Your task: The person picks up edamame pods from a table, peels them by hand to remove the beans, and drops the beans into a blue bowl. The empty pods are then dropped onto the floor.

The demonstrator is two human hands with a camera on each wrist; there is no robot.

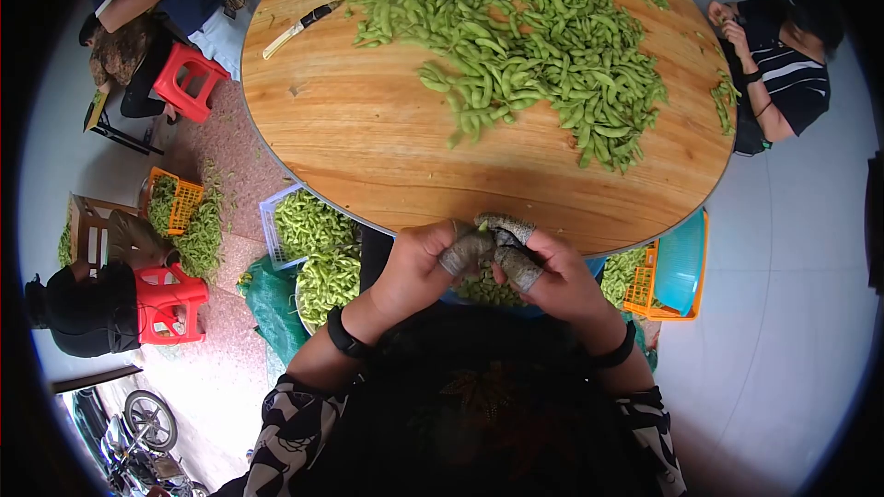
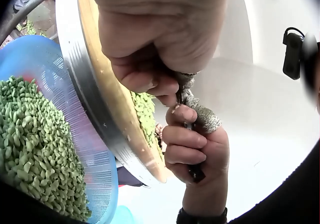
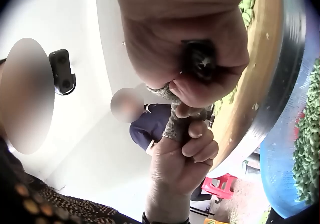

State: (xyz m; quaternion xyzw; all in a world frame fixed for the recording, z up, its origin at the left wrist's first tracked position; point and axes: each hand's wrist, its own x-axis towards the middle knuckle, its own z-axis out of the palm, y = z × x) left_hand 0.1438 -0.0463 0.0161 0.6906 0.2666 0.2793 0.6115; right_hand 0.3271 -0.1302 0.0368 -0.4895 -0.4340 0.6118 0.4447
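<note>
Left hand (image 1: 419,267) and right hand (image 1: 552,276) together at the table (image 1: 368,147) edge, right fist around a dark knife handle (image 2: 195,171), left fingers curled, contents unclear.

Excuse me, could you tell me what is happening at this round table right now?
A person stands at the near edge of a round wooden table heaped with green edamame pods. Both hands meet just off the table's edge: the left hand and right hand wear grey fingertip guards, and the right hand grips a dark-handled tool. A blue basket of shelled beans sits below. A knife lies on the far side, and other people sit around.
</note>
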